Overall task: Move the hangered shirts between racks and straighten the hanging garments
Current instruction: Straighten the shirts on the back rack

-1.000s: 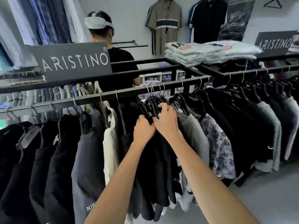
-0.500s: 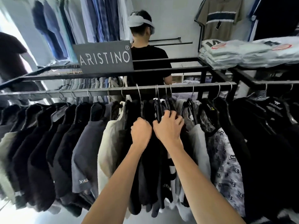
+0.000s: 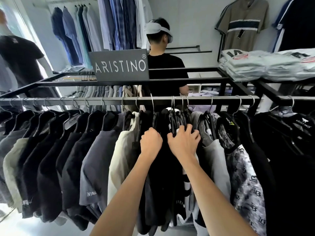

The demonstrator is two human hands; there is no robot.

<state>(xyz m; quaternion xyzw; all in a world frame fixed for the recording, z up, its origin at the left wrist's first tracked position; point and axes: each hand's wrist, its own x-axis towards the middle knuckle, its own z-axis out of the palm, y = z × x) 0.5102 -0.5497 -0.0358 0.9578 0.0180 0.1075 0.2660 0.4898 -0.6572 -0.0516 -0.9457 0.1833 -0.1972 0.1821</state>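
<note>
A long metal rail carries a dense row of hangered shirts, mostly black, grey and cream. My left hand is curled into the shoulder of a black shirt near the rail's middle. Right beside it, my right hand grips a bunch of black hangers, its fingers wrapped over their shoulders. A grey shirt and a patterned black-and-white shirt hang just right of my hands.
A grey ARISTINO sign stands on the black frame behind the rail. A person in a black shirt works beyond it, and another person stands at the far left. Folded shirts are stacked on a shelf at upper right.
The view has swung left, so more of the left row shows. Both hands stay close together on the same bunch of black hangers and shirts near the rail's middle.
</note>
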